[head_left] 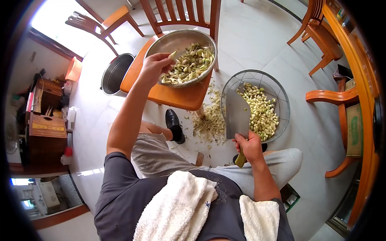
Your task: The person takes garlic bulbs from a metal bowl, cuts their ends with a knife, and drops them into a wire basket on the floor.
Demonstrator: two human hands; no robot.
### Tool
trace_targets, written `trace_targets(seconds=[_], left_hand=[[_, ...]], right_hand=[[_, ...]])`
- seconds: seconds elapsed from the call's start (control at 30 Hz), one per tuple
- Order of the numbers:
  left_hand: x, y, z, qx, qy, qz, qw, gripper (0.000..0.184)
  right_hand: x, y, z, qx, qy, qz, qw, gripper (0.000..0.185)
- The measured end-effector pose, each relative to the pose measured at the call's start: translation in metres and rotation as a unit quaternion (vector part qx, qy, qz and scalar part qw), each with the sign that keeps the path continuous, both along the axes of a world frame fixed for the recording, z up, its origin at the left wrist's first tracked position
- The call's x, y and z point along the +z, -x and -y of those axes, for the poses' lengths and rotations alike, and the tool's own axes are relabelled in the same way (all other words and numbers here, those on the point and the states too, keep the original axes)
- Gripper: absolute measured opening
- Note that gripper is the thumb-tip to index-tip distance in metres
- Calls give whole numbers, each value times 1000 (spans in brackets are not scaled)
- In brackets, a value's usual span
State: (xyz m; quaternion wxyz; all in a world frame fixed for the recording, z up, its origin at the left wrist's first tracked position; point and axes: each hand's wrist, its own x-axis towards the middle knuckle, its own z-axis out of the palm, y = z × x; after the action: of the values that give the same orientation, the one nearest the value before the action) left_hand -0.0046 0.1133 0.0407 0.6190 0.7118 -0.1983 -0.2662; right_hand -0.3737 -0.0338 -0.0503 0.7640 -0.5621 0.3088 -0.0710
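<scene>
On the chair (171, 97), the bowl (183, 38) sits seemingly for easy reach; the left grip (156, 65) pinches a bulb (173, 54) over it, the right (250, 147) wraps the cleaver (237, 116) by its handle, blade likely angled forward for safety.

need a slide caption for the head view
Right hand holds a cleaver; left hand pinches a bulb over the metal bowl.
</scene>
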Motion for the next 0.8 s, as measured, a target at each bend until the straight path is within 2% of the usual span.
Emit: trace_targets(seconds=[0.07, 0.13, 0.2, 0.3, 0.4, 0.53, 0.8], left_hand=[[1, 26, -10, -26, 64, -94, 993, 29], [3, 66, -14, -19, 120, -195, 973, 20], [-7, 100, -21, -64, 142, -269, 950, 19], [-27, 142, -20, -83, 158, -351, 919, 13], [-47, 171, -18, -66, 139, -318, 936, 12], [-61, 189, -16, -31, 32, -166, 985, 15], [-75, 197, -12, -27, 6, -93, 995, 16]], right_hand=[[3, 0, -3, -2, 34, 18, 999, 10], [-5, -1, -6, -29, 177, 39, 983, 9], [7, -1, -8, -26, 345, 41, 937, 11], [8, -4, -12, -51, 446, 100, 888, 14], [6, 0, -14, -22, 458, 102, 883, 14], [5, 2, -18, 0, 470, 101, 877, 13], [-1, -2, -24, 15, 526, 79, 847, 16]])
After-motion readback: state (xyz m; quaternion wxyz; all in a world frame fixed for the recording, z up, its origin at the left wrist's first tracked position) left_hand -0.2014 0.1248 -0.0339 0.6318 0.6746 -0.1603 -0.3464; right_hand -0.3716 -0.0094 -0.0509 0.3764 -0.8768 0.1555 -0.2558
